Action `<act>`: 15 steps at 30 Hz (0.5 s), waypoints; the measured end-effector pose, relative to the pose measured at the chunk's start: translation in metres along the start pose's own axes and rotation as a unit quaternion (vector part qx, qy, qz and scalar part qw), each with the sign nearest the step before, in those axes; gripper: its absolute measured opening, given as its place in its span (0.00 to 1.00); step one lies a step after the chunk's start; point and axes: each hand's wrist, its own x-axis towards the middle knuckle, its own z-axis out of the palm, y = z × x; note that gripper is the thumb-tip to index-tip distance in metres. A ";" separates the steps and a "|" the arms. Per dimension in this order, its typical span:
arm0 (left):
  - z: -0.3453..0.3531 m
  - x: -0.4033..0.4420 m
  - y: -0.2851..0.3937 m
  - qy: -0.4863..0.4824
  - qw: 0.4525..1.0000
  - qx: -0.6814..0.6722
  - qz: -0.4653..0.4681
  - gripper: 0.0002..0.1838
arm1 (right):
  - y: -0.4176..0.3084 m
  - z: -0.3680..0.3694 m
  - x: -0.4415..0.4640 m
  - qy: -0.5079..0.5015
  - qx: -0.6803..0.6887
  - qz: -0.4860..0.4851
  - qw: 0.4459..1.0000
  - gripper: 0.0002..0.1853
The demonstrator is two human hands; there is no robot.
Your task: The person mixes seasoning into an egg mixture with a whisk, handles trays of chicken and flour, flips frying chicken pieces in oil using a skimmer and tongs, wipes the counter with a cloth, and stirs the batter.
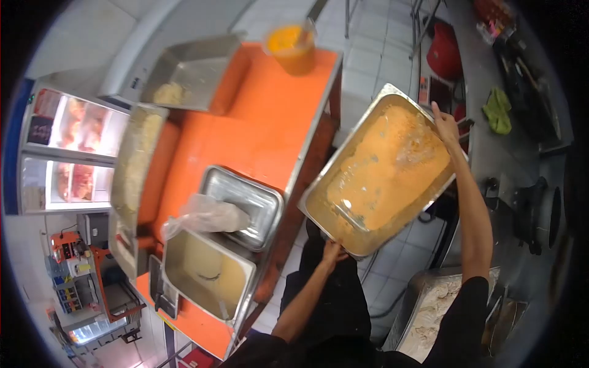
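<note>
Now, holding up the big metal pan (360,245) seems the step. It is right of the orange table (270,116). The left hand (333,254) grips its near edge, the right hand (447,127) its far right edge. Moving it calls for level hands.

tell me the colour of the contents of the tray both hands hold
Mostly orange; the contents of the metal tray show best in the head view.
</note>
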 end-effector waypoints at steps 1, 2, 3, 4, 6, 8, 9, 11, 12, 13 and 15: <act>-0.016 0.028 -0.001 -0.018 1.000 -0.002 -0.023 0.23 | 0.023 0.035 0.005 0.010 -0.006 0.014 1.000 0.42; -0.039 0.067 -0.017 0.003 0.998 0.005 -0.062 0.28 | 0.050 0.077 0.010 0.009 -0.031 0.026 0.999 0.41; -0.059 0.109 -0.024 0.020 0.995 0.015 -0.093 0.33 | 0.071 0.115 0.015 0.015 -0.052 0.034 0.998 0.40; -0.057 0.109 0.005 0.082 0.991 -0.067 -0.087 0.23 | 0.080 0.145 0.010 0.003 -0.050 0.040 0.998 0.39; -0.097 0.160 0.022 0.126 0.988 -0.085 -0.030 0.23 | 0.106 0.212 -0.008 -0.036 -0.065 0.055 0.996 0.39; -0.136 0.201 0.041 0.172 0.981 -0.086 0.033 0.23 | 0.146 0.280 -0.019 -0.086 0.029 0.098 0.991 0.38; -0.152 0.216 0.049 0.193 0.976 -0.080 0.057 0.23 | 0.166 0.312 -0.030 -0.096 0.052 0.110 0.988 0.38; -0.176 0.235 0.059 0.232 0.967 -0.053 0.094 0.23 | 0.188 0.358 -0.064 -0.129 0.119 0.155 0.972 0.37; -0.185 0.242 0.060 0.251 0.961 -0.029 0.107 0.23 | 0.188 0.379 -0.083 -0.149 0.165 0.189 0.957 0.37; -0.195 0.248 0.060 0.274 0.954 0.006 0.119 0.23 | 0.186 0.408 -0.107 -0.140 0.184 0.168 0.958 0.36; -0.207 0.251 0.058 0.340 0.922 0.119 0.142 0.26 | 0.196 0.451 -0.149 -0.172 0.174 0.191 0.951 0.34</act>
